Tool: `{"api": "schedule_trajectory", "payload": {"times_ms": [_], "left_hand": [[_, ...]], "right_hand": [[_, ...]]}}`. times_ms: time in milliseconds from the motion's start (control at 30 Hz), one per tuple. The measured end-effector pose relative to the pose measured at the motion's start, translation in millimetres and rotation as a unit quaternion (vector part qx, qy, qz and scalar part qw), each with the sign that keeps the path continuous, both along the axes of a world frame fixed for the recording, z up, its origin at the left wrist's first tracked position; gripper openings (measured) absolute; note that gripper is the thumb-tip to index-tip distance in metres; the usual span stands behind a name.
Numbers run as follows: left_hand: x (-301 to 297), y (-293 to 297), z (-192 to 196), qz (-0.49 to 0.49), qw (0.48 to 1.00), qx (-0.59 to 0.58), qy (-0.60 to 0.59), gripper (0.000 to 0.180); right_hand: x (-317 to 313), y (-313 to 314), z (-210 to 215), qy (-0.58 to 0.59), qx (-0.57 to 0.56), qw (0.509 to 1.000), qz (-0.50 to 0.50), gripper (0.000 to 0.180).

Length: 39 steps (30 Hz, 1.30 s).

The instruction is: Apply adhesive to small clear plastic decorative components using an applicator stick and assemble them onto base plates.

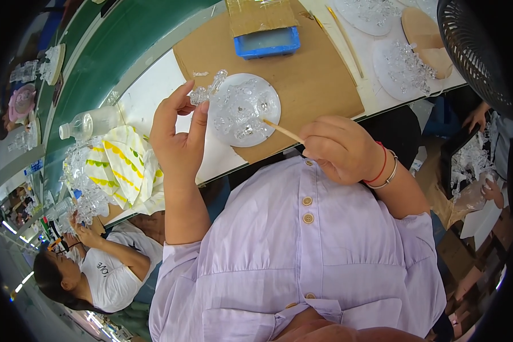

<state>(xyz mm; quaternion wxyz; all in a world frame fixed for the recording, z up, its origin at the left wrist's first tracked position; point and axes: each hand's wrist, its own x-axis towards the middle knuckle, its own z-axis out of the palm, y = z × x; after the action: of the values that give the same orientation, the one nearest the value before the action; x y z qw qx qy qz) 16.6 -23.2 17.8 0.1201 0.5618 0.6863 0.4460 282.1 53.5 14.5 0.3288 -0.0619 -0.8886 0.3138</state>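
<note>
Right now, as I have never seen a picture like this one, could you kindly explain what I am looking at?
There is no machine: a camera worn on a person's head looks down at their own two bare hands, and its wide lens bends straight edges. The left hand pinches a small clear plastic piece in its fingertips. The right hand holds a thin wooden stick. On the table lies a brown cardboard sheet with a round plate of more clear pieces and a blue tray. A co-worker sits at lower left.

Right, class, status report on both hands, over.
Left hand pinching clear crystal piece. Right hand gripping thin wooden stick. Stick tip over round plate. Nothing between.
</note>
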Motion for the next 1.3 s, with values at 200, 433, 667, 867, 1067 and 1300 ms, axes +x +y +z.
{"api": "schedule_trajectory", "payload": {"times_ms": [200,433,667,867,1067,1300], "left_hand": [[-5,8,7,-0.047,0.998,-0.014,0.038,0.030],[-5,4,10,-0.006,0.998,0.002,0.068,0.022],[1,-11,9,0.034,0.999,-0.017,0.011,0.026],[-2,-14,10,0.017,0.999,-0.048,-0.012,0.033],[-8,-16,10,0.003,0.998,-0.067,-0.022,0.033],[-18,-17,9,-0.023,0.993,-0.075,-0.090,0.032]], "right_hand": [[7,4,8,-0.007,-0.021,0.999,-0.034,0.019],[20,8,5,0.059,-0.085,0.985,-0.138,0.006],[5,15,-10,0.067,-0.068,0.984,-0.150,0.009],[-1,13,-17,0.055,-0.055,0.989,-0.126,0.009],[-2,16,-12,0.053,-0.076,0.987,-0.128,0.009],[3,11,-12,0.036,-0.045,0.991,-0.118,0.010]]}}
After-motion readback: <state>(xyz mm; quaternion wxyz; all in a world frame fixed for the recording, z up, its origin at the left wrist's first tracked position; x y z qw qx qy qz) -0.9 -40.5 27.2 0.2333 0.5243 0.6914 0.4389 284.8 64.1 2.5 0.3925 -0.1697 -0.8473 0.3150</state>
